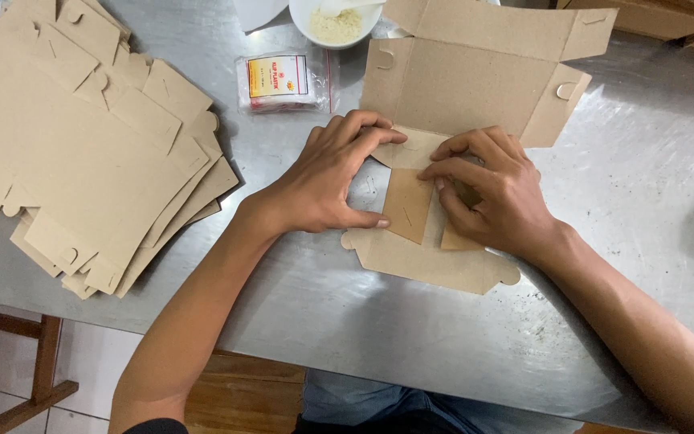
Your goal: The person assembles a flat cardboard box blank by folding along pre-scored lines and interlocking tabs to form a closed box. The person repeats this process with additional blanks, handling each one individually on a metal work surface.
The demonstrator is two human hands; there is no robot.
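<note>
A flat brown cardboard box blank [459, 88] lies on the steel table [652, 185], its far flaps spread out and its near flap [431, 261] pointing toward me. My left hand [327, 173] presses and pinches a small side flap [408, 202] at the blank's middle, thumb on the flap's lower edge. My right hand [496, 189] bears down on the neighbouring fold just to the right, fingers curled over it. The two hands nearly touch above the fold.
A fanned stack of flat cardboard blanks [82, 137] covers the table's left part. A small clear packet with a red and yellow label [283, 80] lies behind my left hand. A white bowl of pale crumbs [337, 22] stands at the far edge. More cardboard [668, 16] sits far right.
</note>
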